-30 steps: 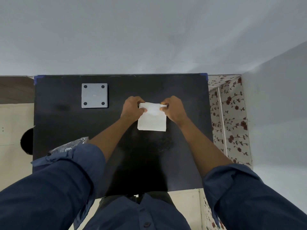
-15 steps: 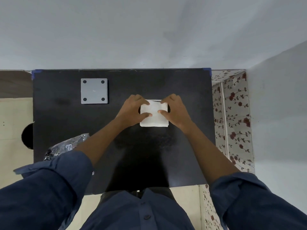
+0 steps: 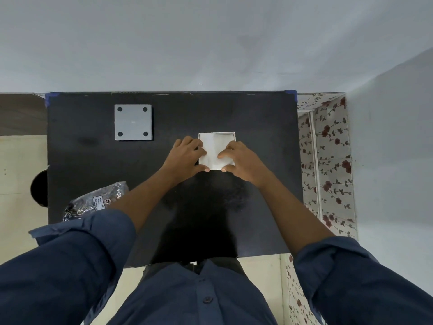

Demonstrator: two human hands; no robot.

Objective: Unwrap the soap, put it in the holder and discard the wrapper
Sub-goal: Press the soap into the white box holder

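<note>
A white square packet, the soap (image 3: 216, 150) in its wrapper, lies flat on the black table (image 3: 98, 165), a little right of the table's middle and nearer the far edge than the near one. Its far edge shows a thin raised rim, and a faint crease runs down its middle; whether the wrapper is open cannot be told. The left hand (image 3: 186, 156) covers the packet's left side, with the fingers (image 3: 199, 148) bent over the left edge and the thumb tip at the near left corner. The right hand (image 3: 242, 160) covers the right side in the same way, its fingers (image 3: 226, 154) lying on the top face and its thumb at the near edge. Both sets of fingers are pressed down on the packet, holding it between them against the table. Both forearms are bare, with dark blue sleeves (image 3: 77, 249) rolled up near the elbows. To the far left of the packet, well apart from it, a flat grey square plate (image 3: 133, 121) with a dark hole at each corner lies on the table. Near the table's left near edge a crumpled clear bag (image 3: 98, 201) with a white label lies partly under the left sleeve. Blue tape (image 3: 47, 99) marks the far corners of the table. Right of the table hangs flowered cloth (image 3: 328, 160).
</note>
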